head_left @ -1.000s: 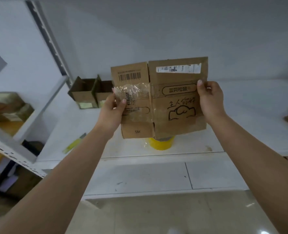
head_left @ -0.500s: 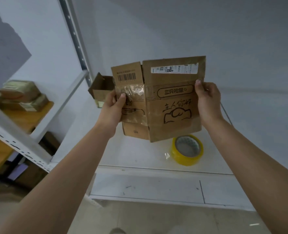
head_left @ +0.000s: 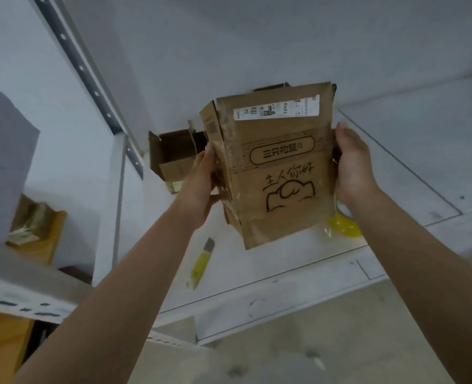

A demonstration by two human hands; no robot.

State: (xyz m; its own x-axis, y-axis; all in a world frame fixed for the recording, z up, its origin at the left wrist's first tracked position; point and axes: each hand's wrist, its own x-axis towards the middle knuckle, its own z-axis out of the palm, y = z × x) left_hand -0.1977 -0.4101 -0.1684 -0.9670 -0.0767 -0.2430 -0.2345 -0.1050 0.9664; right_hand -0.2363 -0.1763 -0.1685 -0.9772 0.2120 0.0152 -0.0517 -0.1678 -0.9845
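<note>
While the white shelf (head_left: 423,151) lies beneath, the flattened cardboard box (head_left: 279,173) is held in the air above it, printed face to the camera and its left panel angled back. The left hand (head_left: 198,187) clasps that left fold and the right hand (head_left: 352,167) grips the right edge, so the step looks like squaring the carton open. Next, I judge, push the edges inward, fold the flaps, then reach for the yellow tape roll (head_left: 344,225) or the yellow knife (head_left: 201,261).

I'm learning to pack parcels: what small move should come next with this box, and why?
Probably press both hands inward to square it: the left hand and right hand grip opposite edges of the cardboard box, which looks only partly opened.
</note>
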